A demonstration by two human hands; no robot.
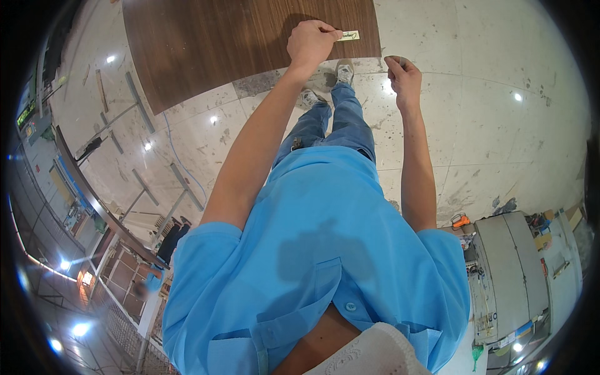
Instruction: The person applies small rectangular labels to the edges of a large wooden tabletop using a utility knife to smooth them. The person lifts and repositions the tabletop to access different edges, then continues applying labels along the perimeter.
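A dark wood-grain panel (pixel 250 44) lies over a pale speckled tile floor (pixel 500 125), with metal strips scattered to the left. The panel's far end is cut off. The left hand (pixel 310 40) pinches a small pale rectangular label (pixel 350 35) near its edge; the right hand (pixel 403 75) looks closed, perhaps on something tiny.

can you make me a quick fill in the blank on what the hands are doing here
1. The left hand pinches a small pale label lying on a dark ____ panel.
2. The right hand is raised beside the panel, over the ____ floor.
3. The person wears a light ____ shirt.
4. Both shoes stand near the panel's ____ edge.

Missing words: wooden; tiled; blue; lower
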